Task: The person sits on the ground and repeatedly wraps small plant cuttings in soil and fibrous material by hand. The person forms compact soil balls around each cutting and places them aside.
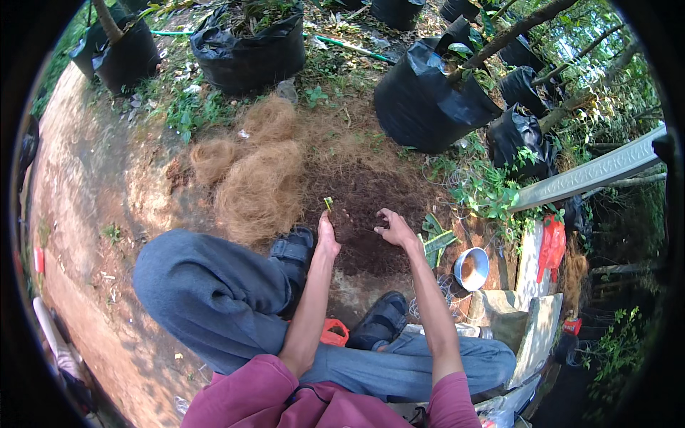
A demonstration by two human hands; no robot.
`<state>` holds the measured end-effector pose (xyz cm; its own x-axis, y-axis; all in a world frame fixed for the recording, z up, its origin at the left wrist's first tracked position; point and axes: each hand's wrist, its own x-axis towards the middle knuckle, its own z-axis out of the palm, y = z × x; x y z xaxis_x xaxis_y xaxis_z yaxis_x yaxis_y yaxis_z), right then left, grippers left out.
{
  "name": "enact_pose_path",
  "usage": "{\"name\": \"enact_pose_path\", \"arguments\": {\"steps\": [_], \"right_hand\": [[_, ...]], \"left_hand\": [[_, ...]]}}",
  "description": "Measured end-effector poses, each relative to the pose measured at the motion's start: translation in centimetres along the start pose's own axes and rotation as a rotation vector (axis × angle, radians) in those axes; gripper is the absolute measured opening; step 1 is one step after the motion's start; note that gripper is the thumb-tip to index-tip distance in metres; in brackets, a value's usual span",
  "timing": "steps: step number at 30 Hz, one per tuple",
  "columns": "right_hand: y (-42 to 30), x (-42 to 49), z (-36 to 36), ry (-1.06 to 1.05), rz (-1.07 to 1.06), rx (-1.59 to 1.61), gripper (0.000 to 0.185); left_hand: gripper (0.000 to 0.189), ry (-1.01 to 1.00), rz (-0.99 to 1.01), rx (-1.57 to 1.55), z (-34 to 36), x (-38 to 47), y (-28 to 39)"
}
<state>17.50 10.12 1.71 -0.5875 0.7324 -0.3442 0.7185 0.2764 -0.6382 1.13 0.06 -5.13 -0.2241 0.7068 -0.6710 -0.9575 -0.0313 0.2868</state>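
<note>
My left hand (328,235) is held edge-on above the dark soil, with a small green and yellow plant cutting (328,203) standing up from its fingertips. My right hand (397,228) hovers over the heap of dark soil (366,251), fingers curled and thumb apart, and nothing clearly shows between them. A few small pale bits lie on the soil between the two hands. Just right of my right hand, several long green leaf pieces with yellow edges (440,241) lie on the ground.
Loose brown fibre (259,192) is heaped left of the soil. A metal bowl (472,269) stands at right, near tangled string (447,294). Black grow bags (433,96) with plants line the far side. A red plastic bag (334,331) lies between my sandalled feet.
</note>
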Motion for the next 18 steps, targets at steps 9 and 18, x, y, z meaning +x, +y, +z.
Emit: {"name": "enact_pose_path", "arguments": {"steps": [9, 18], "right_hand": [[-0.6, -1.7, 4.5, -0.159, 0.107, -0.450, 0.065], [1.5, -1.9, 5.7, -0.093, 0.054, -0.414, 0.050]], "left_hand": [[0.047, 0.018, 0.015, -0.035, 0.2, 0.0, -0.6], [0.047, -0.063, -0.018, 0.036, 0.9, -0.6, -1.6]]}}
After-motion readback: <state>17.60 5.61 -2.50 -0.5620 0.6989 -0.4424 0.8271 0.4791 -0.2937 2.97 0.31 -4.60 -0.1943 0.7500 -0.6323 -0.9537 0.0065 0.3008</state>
